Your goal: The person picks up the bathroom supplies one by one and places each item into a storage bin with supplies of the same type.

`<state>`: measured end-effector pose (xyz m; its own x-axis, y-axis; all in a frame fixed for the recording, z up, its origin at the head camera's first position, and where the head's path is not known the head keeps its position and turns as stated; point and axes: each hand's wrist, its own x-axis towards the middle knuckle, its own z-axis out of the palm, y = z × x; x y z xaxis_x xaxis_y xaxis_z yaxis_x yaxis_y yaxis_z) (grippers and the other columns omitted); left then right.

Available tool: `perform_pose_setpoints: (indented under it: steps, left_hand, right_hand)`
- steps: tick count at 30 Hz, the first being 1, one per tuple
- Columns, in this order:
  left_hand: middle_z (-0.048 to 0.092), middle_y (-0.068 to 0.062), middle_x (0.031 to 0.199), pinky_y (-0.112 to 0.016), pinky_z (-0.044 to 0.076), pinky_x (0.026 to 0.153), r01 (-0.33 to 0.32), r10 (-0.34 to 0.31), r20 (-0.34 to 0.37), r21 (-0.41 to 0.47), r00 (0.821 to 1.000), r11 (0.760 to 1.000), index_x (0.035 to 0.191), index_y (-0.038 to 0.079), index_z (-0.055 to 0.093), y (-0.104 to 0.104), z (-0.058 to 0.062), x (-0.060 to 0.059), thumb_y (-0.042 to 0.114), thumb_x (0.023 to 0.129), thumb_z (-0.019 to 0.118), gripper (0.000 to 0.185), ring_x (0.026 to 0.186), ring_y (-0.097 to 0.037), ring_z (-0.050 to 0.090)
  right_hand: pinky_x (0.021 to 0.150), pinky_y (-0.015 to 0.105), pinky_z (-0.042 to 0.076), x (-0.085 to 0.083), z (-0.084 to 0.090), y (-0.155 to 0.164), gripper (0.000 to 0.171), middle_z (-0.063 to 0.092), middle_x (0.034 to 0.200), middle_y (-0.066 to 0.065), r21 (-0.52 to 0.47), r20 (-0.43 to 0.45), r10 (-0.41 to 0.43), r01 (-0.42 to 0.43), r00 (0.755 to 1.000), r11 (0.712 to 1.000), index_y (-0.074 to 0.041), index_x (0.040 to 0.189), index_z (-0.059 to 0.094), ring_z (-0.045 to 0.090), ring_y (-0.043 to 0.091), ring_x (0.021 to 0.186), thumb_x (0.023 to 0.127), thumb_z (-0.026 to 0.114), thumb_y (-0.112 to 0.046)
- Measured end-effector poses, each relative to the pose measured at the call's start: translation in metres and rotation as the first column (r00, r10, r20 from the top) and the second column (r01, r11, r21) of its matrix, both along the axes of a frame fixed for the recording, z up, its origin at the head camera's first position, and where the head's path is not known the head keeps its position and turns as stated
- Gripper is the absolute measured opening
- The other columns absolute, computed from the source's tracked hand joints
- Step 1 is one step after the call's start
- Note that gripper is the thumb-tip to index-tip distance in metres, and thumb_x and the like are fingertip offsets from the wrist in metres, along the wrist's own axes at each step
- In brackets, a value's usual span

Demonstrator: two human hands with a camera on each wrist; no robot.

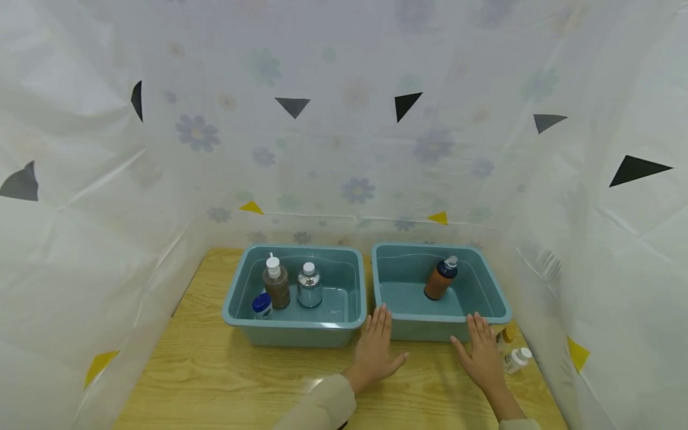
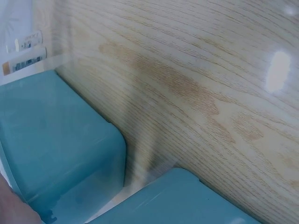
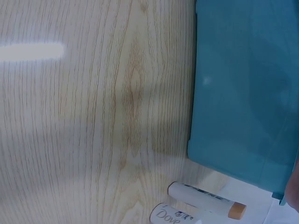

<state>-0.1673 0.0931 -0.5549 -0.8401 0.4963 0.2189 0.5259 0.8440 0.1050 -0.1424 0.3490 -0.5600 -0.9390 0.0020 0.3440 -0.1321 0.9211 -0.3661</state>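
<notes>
Both hands are lying flat on the counter (image 1: 215, 370), each grip open and holding nothing; left hand (image 1: 376, 349) and right hand (image 1: 482, 353) are touching the right bin (image 1: 424, 325); small bottles (image 1: 517, 359) are sitting partly hidden beside the right hand

Right teal tub (image 1: 486, 286): upright on table, brown pump bottle (image 1: 439, 279) inside.

Low in the frame, both hands, left (image 1: 374, 352) and right (image 1: 482, 356), lie flat on the desk (image 1: 215, 370) before two teal tubs (image 1: 301, 328).

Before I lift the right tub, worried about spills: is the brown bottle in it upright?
No, tilted. The brown bottle leans right, its pump cap off-centre above its base.
</notes>
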Motion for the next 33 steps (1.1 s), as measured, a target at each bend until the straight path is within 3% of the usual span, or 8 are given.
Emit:
perform_pose_setpoints:
  steps: [9,15,23,33]
  left_hand:
    - [0.02,-0.017,0.154,-0.039,0.025,0.114,-0.003,0.002,0.046,0.024,0.999,1.0,0.146,0.0,0.022,-0.003,0.001,0.004,0.06,0.088,0.045,0.087,0.143,-0.028,0.02]
    - [0.021,-0.016,0.154,-0.038,0.025,0.114,-0.013,0.014,0.026,-0.013,1.0,1.0,0.146,0.0,0.022,-0.003,-0.001,0.006,0.062,0.087,0.043,0.088,0.142,-0.028,0.021]
    - [0.023,-0.016,0.153,-0.039,0.028,0.112,-0.017,0.017,0.0,0.001,1.0,1.0,0.145,0.0,0.026,-0.006,0.0,0.009,0.061,0.087,0.046,0.086,0.141,-0.029,0.025]
    - [0.02,-0.017,0.153,-0.038,0.027,0.113,-0.01,0.01,0.003,-0.012,1.0,1.0,0.145,0.0,0.024,-0.009,0.0,0.013,0.063,0.088,0.04,0.087,0.142,-0.029,0.021]
  right_hand:
    - [0.117,0.048,0.0,0.002,-0.006,0.0,0.072,0.024,0.146,0.033,0.02,-0.015,-0.012,0.013,1.0,1.0,0.01,0.141,0.026,0.005,0.036,0.144,0.093,0.052,-0.036]
    - [0.117,0.046,-0.002,0.004,-0.006,-0.001,0.072,0.025,0.145,0.034,0.017,-0.009,-0.014,0.014,1.0,1.0,0.01,0.141,0.027,0.009,0.038,0.143,0.093,0.053,-0.036]
    - [0.118,0.044,-0.001,0.005,-0.006,-0.003,0.072,0.028,0.143,0.034,0.017,-0.031,-0.018,0.019,0.999,1.0,0.01,0.14,0.03,0.008,0.035,0.144,0.091,0.055,-0.035]
    - [0.116,0.05,0.001,0.01,-0.005,-0.008,0.071,0.028,0.142,0.036,-0.009,-0.029,-0.013,0.013,0.999,1.0,0.011,0.14,0.03,0.012,0.042,0.141,0.091,0.056,-0.034]
